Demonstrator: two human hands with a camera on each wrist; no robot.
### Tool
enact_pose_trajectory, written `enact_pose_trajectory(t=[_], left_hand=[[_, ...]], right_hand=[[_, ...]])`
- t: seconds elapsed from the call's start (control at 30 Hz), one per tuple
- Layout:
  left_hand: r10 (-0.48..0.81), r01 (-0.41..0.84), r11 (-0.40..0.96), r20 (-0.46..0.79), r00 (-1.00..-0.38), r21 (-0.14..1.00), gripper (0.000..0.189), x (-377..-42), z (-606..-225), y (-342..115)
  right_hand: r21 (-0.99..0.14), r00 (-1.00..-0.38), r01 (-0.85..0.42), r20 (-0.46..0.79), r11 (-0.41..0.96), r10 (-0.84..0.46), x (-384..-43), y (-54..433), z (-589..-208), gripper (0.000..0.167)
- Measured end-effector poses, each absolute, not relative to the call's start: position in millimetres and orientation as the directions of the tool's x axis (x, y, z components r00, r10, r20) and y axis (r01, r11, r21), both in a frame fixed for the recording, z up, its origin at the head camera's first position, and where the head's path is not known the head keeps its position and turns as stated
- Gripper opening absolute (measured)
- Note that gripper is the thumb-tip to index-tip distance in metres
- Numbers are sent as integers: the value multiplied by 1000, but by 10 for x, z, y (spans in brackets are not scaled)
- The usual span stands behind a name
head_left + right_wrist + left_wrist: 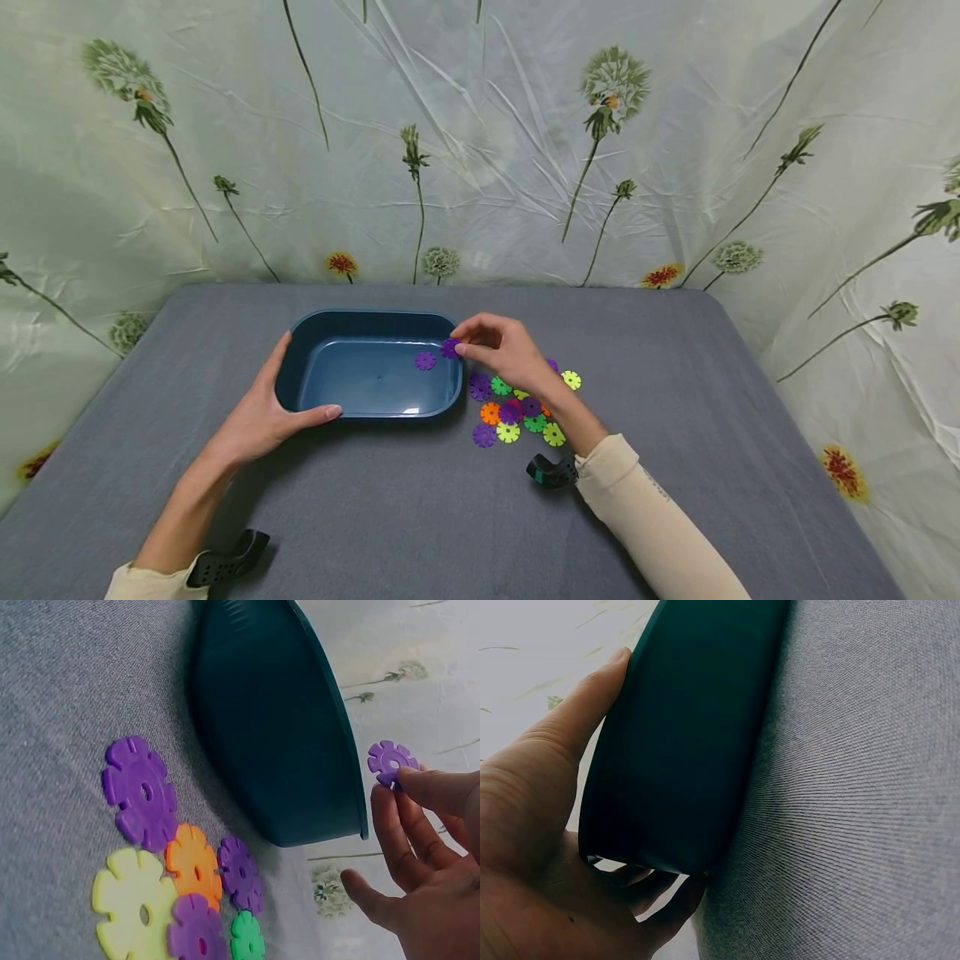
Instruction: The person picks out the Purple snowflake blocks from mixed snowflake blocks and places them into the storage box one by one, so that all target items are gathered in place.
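A dark blue plastic basin (360, 408) stands on the grey cloth, with one purple notched disc (425, 361) lying inside near its right end. My left hand (258, 417) holds the basin's left end, thumb along the front rim and fingers around the far side. Over the right rim, my right hand (506, 354) pinches another purple snowflake disc (391, 761) between thumb and fingertips. Below that hand lies a loose pile of snowflake discs, among them an orange disc (491, 413), a green disc (501, 385) and a yellow disc (553, 434). My right forearm hides part of the pile.
Grey cloth (420, 517) covers the table. A pale curtain (495, 167) with a dandelion print hangs behind it and along the sides. Each wrist wears a black strap mount, the left mount (228, 560) near the front and the right mount (551, 472) below the discs.
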State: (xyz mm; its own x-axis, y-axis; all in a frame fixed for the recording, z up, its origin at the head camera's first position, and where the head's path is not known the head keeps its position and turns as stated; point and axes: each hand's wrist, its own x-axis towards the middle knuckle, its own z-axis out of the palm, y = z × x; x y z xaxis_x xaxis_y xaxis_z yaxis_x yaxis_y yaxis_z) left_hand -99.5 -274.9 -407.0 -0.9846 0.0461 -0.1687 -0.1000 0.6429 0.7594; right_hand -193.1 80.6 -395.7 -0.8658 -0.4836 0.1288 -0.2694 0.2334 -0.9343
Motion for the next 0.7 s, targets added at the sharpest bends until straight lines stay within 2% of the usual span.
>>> enact_pose_trajectory(t=[0.7], left_hand=[[40,-106,642,-171,-985,759,135,-995,-4074,-2737]], right_hand=[[-900,-812,-322,103,293,-575,-1926,624,-3922,14]])
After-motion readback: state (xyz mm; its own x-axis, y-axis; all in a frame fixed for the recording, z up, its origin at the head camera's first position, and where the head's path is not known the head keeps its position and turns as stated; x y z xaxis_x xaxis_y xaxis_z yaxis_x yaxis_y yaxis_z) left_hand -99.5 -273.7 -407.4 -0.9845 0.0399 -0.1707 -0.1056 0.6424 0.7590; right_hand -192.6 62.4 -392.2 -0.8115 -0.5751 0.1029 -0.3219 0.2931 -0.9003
